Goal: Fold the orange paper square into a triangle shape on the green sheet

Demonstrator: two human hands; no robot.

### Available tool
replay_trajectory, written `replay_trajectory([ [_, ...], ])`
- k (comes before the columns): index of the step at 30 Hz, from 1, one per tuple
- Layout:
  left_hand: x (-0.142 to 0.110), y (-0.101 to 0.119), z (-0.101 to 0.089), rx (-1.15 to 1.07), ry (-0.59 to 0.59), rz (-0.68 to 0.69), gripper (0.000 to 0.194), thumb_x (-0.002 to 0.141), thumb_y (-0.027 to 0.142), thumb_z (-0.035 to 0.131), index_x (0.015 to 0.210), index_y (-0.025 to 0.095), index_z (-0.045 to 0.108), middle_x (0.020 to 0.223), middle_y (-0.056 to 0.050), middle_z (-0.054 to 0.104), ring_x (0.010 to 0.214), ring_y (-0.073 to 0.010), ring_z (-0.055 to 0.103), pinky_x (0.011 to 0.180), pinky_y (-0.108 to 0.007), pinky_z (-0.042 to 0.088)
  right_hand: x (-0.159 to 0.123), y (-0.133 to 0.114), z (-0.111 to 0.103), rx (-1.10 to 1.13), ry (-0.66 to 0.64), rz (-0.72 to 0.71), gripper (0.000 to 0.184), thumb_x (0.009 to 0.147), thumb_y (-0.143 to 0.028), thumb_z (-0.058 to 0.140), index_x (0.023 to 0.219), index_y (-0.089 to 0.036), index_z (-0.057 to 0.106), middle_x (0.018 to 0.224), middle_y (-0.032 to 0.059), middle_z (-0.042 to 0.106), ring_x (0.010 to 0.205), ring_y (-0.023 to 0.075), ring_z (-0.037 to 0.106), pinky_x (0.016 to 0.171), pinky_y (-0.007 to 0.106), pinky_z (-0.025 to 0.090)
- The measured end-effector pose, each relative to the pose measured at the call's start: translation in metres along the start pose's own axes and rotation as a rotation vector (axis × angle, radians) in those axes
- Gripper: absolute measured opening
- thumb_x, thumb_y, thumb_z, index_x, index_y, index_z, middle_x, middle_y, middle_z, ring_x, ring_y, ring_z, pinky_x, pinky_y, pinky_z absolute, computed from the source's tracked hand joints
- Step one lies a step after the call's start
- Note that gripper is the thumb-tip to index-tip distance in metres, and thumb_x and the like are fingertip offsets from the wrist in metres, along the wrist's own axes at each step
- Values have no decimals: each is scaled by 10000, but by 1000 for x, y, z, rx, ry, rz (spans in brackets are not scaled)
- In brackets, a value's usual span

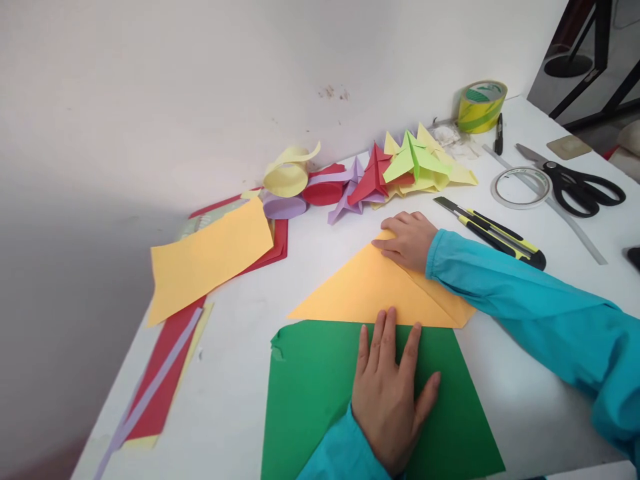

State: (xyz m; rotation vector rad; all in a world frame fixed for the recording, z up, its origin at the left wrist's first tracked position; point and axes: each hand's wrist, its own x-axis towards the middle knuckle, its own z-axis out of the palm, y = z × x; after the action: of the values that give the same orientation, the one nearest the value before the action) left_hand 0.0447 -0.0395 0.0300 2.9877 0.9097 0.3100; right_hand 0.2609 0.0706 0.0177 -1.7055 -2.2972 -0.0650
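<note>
A folded orange sheet of paper (pixel 360 287) lies on the table, its long edge meeting a green sheet (pixel 310 400). My left hand (pixel 387 393) rests flat with its fingers spread, mostly on the green sheet, its longer fingertips reaching onto the orange paper's near edge. At the top corner of the orange paper, my right hand (pixel 411 241) has bent fingers closed on it, covering that corner. A folded flap shows beneath the right forearm, which hides part of it. The green sheet has a torn, curled upper left corner.
Folded paper shapes (pixel 413 160) and rolled paper rings (pixel 286 179) line the wall. At right lie a box cutter (pixel 493 233), scissors (pixel 575 183), a clear tape roll (pixel 521 187), a ruler (pixel 580 233) and yellow tape (pixel 481 110). Another orange sheet (pixel 215 257) covers red paper at left.
</note>
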Motion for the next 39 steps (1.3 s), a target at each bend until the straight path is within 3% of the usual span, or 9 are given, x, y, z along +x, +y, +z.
replay_trajectory([
  [7,-5,-12,1,30,18,-24,516,906,348,453,1360,107,413,1466,-230,305,1372,-361,268,1041,-568,338,0,-1,-2,4,-4,-3,352,946,-399,366,1173,-328,625,1252,101,527,1037,279,406,799,414,252],
  [18,13,24,8,-37,5,103,626,849,433,550,1348,78,416,1451,-279,284,1368,-416,236,979,-547,433,2,-1,-3,14,-27,16,335,939,-391,401,1188,-328,617,1278,97,514,1081,288,401,827,425,268],
  [24,16,34,8,-38,31,130,657,791,478,619,1313,108,469,1442,-266,312,1343,-469,247,957,-604,427,0,-2,-3,-14,-4,20,332,945,-396,389,1172,-330,622,1273,83,519,1073,277,407,819,412,272],
  [39,22,30,4,-29,-14,103,662,801,624,532,1338,240,479,1413,-186,402,1291,-433,361,936,-552,434,1,-2,-3,-3,-19,30,333,942,-389,401,1194,-339,613,1278,88,518,1083,281,402,829,419,270],
])
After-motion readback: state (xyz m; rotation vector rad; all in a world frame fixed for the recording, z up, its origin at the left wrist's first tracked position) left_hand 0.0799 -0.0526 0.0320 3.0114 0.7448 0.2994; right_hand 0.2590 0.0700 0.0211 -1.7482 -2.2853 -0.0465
